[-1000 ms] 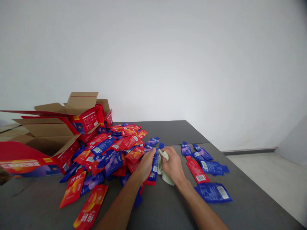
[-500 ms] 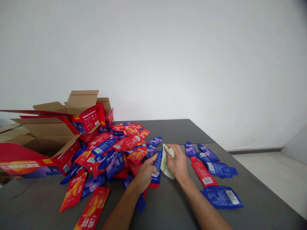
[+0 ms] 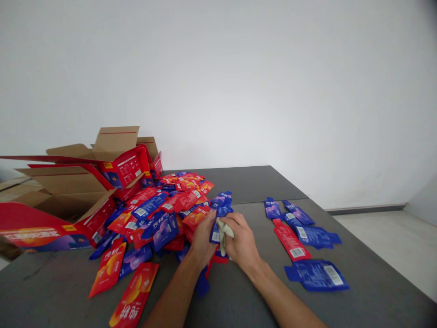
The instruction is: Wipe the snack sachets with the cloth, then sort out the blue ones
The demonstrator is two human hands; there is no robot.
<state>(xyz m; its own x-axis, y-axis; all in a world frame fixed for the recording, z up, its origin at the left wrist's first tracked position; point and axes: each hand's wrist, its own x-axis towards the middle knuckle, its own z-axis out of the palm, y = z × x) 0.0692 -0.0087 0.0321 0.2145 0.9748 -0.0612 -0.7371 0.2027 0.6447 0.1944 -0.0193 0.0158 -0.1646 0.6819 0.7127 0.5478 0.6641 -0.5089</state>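
Note:
Near the middle of the table, my left hand (image 3: 204,239) is closed on a blue pouch (image 3: 215,233) with a white barcode label. My right hand (image 3: 240,237) grips a crumpled pale cloth (image 3: 223,232), which is pressed against the pouch's right side. Part of the pouch is hidden behind the cloth and my fingers. A heap of red and blue pouches (image 3: 184,200) spreads just left of my hands. Some blue pouches (image 3: 221,200) lie directly beyond them.
Open red cardboard boxes (image 3: 92,223) stand on the left. To the right, a red pouch (image 3: 291,240) and several blue pouches (image 3: 321,274) lie flat on the dark table (image 3: 249,296). A white wall rises behind the table.
Both hands have drawn closer together and shifted slightly left. The cloth is now bunched smaller in my right hand, and the pouch sits more within my left palm.

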